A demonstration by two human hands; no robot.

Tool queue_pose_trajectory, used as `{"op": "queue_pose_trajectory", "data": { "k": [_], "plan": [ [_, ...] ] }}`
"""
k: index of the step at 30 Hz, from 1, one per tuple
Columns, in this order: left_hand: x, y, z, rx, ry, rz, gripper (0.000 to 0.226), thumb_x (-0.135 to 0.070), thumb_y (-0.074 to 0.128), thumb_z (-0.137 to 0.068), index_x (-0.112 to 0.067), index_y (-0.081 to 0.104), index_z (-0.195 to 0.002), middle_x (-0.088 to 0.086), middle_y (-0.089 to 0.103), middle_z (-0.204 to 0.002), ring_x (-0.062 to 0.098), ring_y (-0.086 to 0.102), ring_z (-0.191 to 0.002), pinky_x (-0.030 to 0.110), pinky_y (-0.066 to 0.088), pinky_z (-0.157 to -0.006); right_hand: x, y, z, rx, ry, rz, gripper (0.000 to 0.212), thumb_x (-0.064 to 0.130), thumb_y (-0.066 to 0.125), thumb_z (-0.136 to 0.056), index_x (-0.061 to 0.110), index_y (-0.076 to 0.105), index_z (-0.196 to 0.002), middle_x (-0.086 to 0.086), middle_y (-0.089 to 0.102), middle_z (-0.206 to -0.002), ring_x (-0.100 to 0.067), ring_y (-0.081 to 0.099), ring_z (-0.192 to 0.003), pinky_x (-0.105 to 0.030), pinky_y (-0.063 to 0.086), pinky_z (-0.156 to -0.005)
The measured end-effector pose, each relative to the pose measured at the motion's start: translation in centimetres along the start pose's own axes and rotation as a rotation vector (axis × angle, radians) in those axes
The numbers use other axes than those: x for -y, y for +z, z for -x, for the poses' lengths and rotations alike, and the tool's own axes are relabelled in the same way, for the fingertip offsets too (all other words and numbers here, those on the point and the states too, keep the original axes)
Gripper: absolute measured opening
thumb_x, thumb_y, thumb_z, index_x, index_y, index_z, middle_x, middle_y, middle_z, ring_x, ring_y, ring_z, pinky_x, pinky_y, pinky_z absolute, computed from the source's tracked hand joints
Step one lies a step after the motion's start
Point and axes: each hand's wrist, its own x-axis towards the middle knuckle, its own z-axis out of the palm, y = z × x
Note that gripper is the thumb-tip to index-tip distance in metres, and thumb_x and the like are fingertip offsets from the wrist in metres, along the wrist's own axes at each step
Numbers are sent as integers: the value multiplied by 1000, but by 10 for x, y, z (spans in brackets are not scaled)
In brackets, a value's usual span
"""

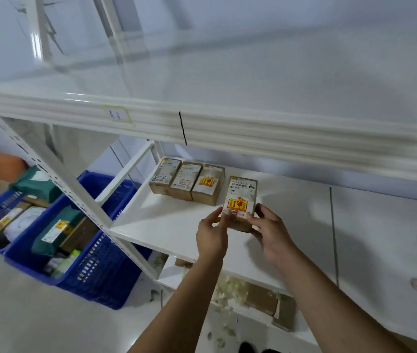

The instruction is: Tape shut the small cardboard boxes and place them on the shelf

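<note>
A small cardboard box (241,200) with a shipping label and a yellow-red fragile sticker sits at the front of the white middle shelf (166,225). My left hand (211,234) grips its near left corner and my right hand (269,231) grips its near right corner. A row of three similar labelled boxes (187,182) stands farther back on the same shelf, to the left of the held box. A narrow gap separates the held box from that row.
The upper shelf edge (227,131) overhangs the work area. Two blue plastic crates (57,240) full of parcels stand on the floor at the left. On the lower shelf lie cardboard boxes (261,299) and loose packing scraps. The white upright post (75,189) slants between crates and shelf.
</note>
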Motion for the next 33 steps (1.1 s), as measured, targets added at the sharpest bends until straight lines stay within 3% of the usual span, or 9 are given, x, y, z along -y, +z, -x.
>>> {"op": "queue_pose_trajectory", "data": {
  "k": [2, 5, 9, 13, 17, 21, 26, 29, 33],
  "plan": [
    [-1, 5, -25, 10, -72, 78, 31, -38, 71, -100, -15, 77, -120, 7, 77, -110, 21, 71, -100, 39, 62, -94, -5, 5, -23, -43, -2, 26, 29, 0, 65, -97, 20, 72, -116, 7, 80, -111, -20, 72, -108, -35, 57, -93],
    [0, 17, -61, 9, -279, 273, 16, -20, 76, -98, -8, 76, -87, 13, 73, -89, 24, 66, -87, 32, 57, -85, -7, 11, -56, -95, 14, 65, 39, -2, 65, -96, 17, 69, -129, 5, 76, -119, -20, 70, -113, -43, 53, -107],
    [2, 27, -88, -23, -534, 541, 14, -9, 81, -91, 1, 71, -92, 12, 78, -81, 20, 77, -72, 21, 57, -52, -12, 19, -89, -125, 48, 163, 34, 1, 64, -96, 18, 68, -126, -4, 74, -126, -27, 68, -118, -52, 50, -110],
    [18, 34, -108, -70, -579, 567, 19, -15, 81, -92, 0, 73, -101, 17, 76, -106, 27, 74, -102, 30, 60, -86, -21, 28, -108, -150, 90, 259, 37, 4, 63, -97, 17, 65, -132, -6, 71, -130, -27, 67, -120, -50, 50, -110],
    [24, 38, -121, -120, -558, 429, 31, -29, 85, -90, -5, 69, -79, 13, 70, -79, 25, 67, -72, 32, 57, -71, -22, 36, -116, -205, 74, 332, 38, 8, 59, -99, 17, 64, -136, -4, 71, -130, -22, 65, -115, -37, 52, -102],
    [26, 39, -129, -83, -568, 492, 30, -30, 82, -93, -3, 69, -89, 12, 69, -82, 21, 67, -71, 33, 61, -76, -22, 43, -118, -221, 72, 362, 38, 9, 56, -102, 17, 63, -139, -6, 70, -134, -24, 64, -120, -36, 50, -102],
    [28, 31, -137, -4, -574, 492, 33, -33, 82, -93, -8, 64, -84, 9, 68, -83, 17, 66, -70, 26, 47, -53, -21, 53, -126, -213, 41, 447, 37, 15, 51, -107, 18, 58, -143, -6, 64, -142, -25, 59, -126, -31, 43, -97],
    [30, 26, -139, 80, -576, 413, 28, -31, 80, -94, -11, 65, -82, 7, 67, -84, 16, 64, -72, 26, 47, -54, -22, 55, -127, -206, 66, 446, 42, 17, 53, -107, 18, 51, -149, -6, 58, -150, -25, 55, -134, -33, 42, -103],
    [48, 25, -137, 236, -499, 179, 20, -19, 71, -97, -10, 66, -80, 7, 61, -78, 19, 52, -64, 27, 44, -61, -29, 48, -106, -335, 49, 355, 67, 27, 61, -104, 20, 31, -163, -6, 40, -165, -27, 42, -149, -44, 37, -121]
  ]
}}
